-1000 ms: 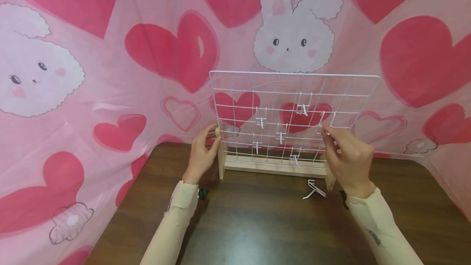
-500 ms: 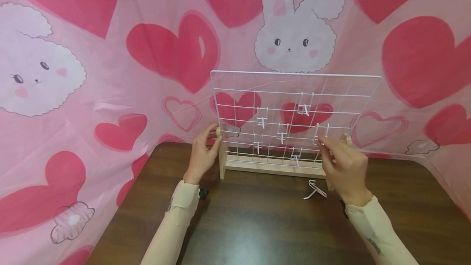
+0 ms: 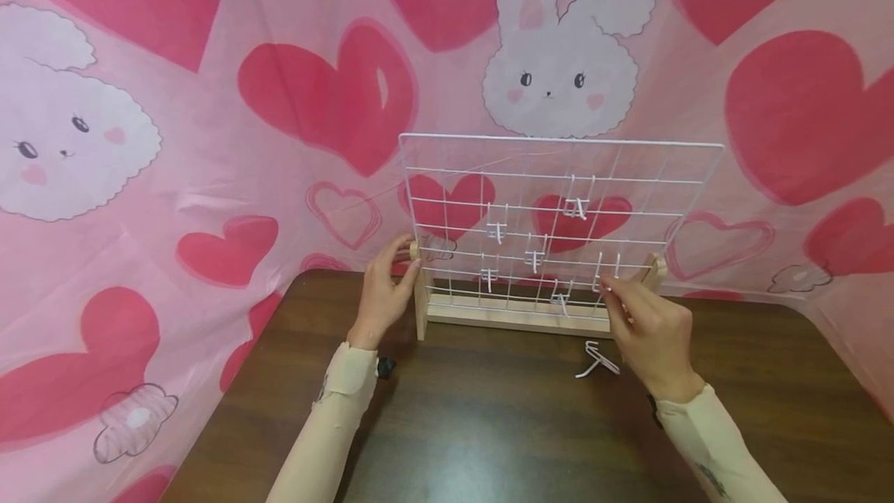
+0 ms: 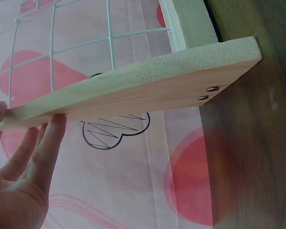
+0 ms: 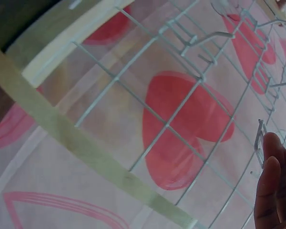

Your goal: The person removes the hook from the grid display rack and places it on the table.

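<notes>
A white wire grid panel (image 3: 559, 140) stands upright in a light wooden stand (image 3: 517, 322). My left hand (image 3: 382, 297) holds the stand's left side post (image 4: 133, 90), thumb on one face and fingers on the other. Between thumb and fingertips of my right hand (image 3: 655, 332) is a white wire hook (image 5: 258, 145), in front of the grid's lower right part. Whether this hook touches the grid wires cannot be told. Several similar hooks hang on the grid, among them an upper one (image 3: 576, 209) and a lower one (image 3: 561, 300). A loose hook (image 3: 597, 360) lies on the table before the stand.
The dark wooden table (image 3: 461, 425) reaches out in front of the stand and to both sides. Behind it hangs a pink cloth (image 3: 447, 99) with hearts and rabbits. Two screws (image 4: 212, 89) show low on the left post.
My right hand has moved down and slightly left along the grid, carrying the hook lower. The stand's right post has come into sight. My left hand stays on the left post.
</notes>
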`<action>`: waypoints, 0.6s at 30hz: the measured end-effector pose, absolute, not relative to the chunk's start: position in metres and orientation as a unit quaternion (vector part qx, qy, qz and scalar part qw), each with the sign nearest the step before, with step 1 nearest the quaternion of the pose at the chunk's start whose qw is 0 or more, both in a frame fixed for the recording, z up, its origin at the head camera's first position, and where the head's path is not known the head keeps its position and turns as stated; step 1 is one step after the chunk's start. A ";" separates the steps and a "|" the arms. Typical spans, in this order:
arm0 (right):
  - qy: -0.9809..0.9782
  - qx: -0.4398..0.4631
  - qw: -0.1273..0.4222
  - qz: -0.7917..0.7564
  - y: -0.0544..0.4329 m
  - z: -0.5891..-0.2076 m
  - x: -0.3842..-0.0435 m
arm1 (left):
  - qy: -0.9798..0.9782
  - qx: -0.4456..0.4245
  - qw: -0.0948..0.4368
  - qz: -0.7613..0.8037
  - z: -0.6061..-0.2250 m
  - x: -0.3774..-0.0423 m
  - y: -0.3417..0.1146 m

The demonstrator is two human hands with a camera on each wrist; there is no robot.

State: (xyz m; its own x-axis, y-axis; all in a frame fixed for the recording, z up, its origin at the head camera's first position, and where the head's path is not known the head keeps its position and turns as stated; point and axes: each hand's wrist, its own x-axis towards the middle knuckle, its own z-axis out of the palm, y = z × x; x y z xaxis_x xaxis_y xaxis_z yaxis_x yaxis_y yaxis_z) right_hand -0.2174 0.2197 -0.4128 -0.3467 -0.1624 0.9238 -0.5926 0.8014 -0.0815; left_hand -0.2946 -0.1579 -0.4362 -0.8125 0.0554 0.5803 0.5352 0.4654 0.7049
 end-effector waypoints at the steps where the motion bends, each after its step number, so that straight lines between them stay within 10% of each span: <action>1: -0.796 0.236 0.519 0.205 0.220 -0.415 -0.217 | -0.820 -0.180 0.249 -0.483 -0.436 -0.295 -0.158; 18: -0.821 0.251 0.477 0.187 0.228 -0.457 -0.214 | -0.822 -0.173 0.245 -0.485 -0.438 -0.293 -0.158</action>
